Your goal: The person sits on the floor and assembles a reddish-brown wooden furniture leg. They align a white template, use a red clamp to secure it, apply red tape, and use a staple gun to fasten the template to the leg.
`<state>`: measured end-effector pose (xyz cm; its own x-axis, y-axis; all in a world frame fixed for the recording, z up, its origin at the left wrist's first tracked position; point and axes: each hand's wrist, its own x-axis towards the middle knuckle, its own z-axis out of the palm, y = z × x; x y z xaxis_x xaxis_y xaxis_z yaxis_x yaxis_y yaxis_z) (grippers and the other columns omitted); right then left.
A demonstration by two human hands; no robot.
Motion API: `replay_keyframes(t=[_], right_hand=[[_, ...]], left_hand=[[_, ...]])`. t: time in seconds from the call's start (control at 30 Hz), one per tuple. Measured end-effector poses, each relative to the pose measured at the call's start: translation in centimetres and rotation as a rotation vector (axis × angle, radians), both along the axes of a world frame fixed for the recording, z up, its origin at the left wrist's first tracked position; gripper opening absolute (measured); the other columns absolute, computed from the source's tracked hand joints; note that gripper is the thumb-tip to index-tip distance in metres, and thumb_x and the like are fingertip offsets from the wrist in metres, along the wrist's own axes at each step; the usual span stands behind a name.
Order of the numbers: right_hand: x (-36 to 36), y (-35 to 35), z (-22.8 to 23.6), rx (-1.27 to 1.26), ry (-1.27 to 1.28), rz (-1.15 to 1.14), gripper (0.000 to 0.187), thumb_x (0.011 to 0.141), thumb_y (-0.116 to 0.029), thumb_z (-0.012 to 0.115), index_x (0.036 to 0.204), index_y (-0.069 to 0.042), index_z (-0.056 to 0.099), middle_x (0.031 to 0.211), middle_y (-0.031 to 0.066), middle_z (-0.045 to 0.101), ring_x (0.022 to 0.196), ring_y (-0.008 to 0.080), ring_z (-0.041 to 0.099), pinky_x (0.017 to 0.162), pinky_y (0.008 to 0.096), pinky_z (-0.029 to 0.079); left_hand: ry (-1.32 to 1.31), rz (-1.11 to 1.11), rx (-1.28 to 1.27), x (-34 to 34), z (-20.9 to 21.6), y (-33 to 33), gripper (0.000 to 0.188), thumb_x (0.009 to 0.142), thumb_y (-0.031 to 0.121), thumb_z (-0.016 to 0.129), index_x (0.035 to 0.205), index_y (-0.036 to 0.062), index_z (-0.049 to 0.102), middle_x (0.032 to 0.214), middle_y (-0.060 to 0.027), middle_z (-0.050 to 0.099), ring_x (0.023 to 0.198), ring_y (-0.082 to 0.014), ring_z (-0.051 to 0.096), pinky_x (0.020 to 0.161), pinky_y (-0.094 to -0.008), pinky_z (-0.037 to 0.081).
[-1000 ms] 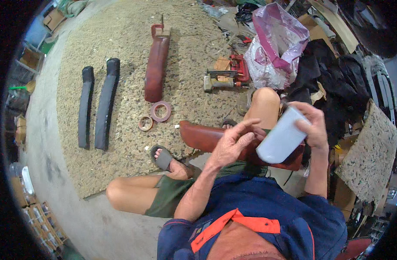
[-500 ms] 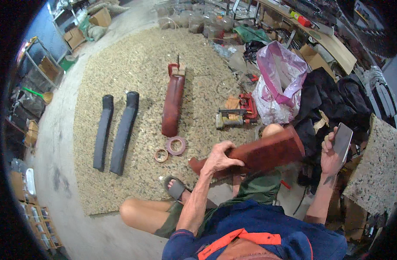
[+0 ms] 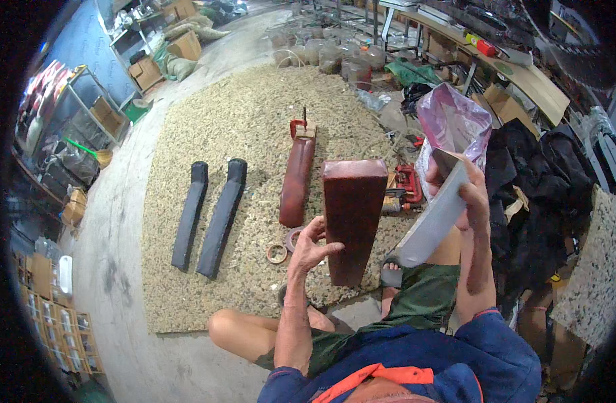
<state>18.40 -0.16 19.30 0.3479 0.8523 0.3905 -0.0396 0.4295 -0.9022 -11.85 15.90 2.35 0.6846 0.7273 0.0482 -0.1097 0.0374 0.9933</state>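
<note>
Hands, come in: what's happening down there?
Left hand on red-brown padded block; right hand holding pale board; tape roll on mat nearby.

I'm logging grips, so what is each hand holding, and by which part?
Left hand: the reddish-brown upholstered block, by its left side, thumb in front. Right hand: a flat pale-grey slab, by its upper part.

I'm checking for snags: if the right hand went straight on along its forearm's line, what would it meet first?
Probably the pink-and-white plastic bag, beyond the right hand in this view; depth between them is unclear.
</note>
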Motion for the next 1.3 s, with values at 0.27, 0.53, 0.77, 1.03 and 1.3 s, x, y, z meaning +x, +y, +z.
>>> replay_keyframes(t=[0.27,0.53,0.77,1.03,1.3], right_hand=[[-1.3,5.8,3.9,-0.102,-0.19,0.11,0.068,0.079,-0.032,0.084,0.133,0.004,0.067,0.12,0.0172,0.076,0.107,0.0252,0.074,0.1,0.0415,0.058],[-2.4,6.6,3.0,-0.209,-0.349,0.169,0.063,0.08,-0.033,0.085,0.129,0.002,0.072,0.118,0.0122,0.078,0.108,0.0205,0.073,0.1,0.036,0.055],[-3.5,8.5,3.3,-0.257,-0.421,0.206,0.063,0.075,-0.032,0.085,0.128,0.001,0.074,0.113,0.0113,0.078,0.105,0.0195,0.073,0.098,0.0346,0.055],[-4.9,9.2,3.5,-0.263,-0.516,0.172,0.053,0.077,-0.019,0.089,0.125,-0.001,0.076,0.114,0.0101,0.078,0.106,0.0183,0.073,0.097,0.0343,0.056],[-5.9,10.3,3.0,-0.235,-0.561,0.158,0.053,0.078,-0.02,0.092,0.125,-0.001,0.076,0.113,0.0094,0.078,0.105,0.0168,0.072,0.095,0.0329,0.056]], left_hand=[[0.06,-0.159,0.074,1.3,4.3,0.2,0.071,0.078,0.005,0.093,0.14,0.0059,0.059,0.125,-0.0065,0.072,0.116,-0.0173,0.068,0.103,-0.0373,0.055],[0.153,-0.193,0.285,-0.2,6.8,0.3,0.074,0.08,0.008,0.091,0.145,0.0046,0.057,0.128,-0.0125,0.074,0.117,-0.0221,0.071,0.104,-0.0398,0.056],[0.19,-0.132,0.275,-1.2,7.0,-0.1,0.077,0.082,0.011,0.09,0.15,0.0061,0.054,0.129,-0.0149,0.074,0.117,-0.026,0.072,0.106,-0.0411,0.057],[-0.013,-0.175,0.068,-1.9,7.8,0.2,0.082,0.09,0.003,0.078,0.162,0.0022,0.039,0.149,-0.0154,0.06,0.131,-0.0228,0.061,0.116,-0.04,0.047],[-0.421,0.115,0.117,2.7,11.1,-1.0,0.078,0.096,0.003,0.075,0.163,0.0017,0.036,0.153,-0.0158,0.056,0.134,-0.0215,0.058,0.116,-0.039,0.046]])
